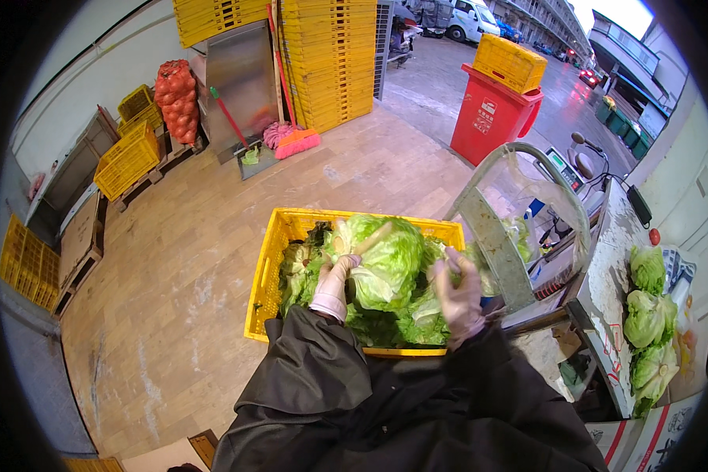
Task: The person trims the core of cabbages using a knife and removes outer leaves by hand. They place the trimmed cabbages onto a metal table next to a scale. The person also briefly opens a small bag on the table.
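Observation:
A yellow plastic crate stands in front of me with green lettuce leaves and heads in it. My left hand, in a pale glove, is closed on the left side of a large head of lettuce above the crate. A pale, stick-like strip lies across the top of that head; whether it is a stem or a tool I cannot tell. To the right of the lettuce, apart from it, my gloved right hand is raised with its fingers curled. Slight blur hides what it may hold.
At right, several lettuces lie on a worn table beside a metal-framed chair. A red bin carrying a yellow crate stands ahead. Stacked yellow crates, a pink broom and a red net sack are farther back.

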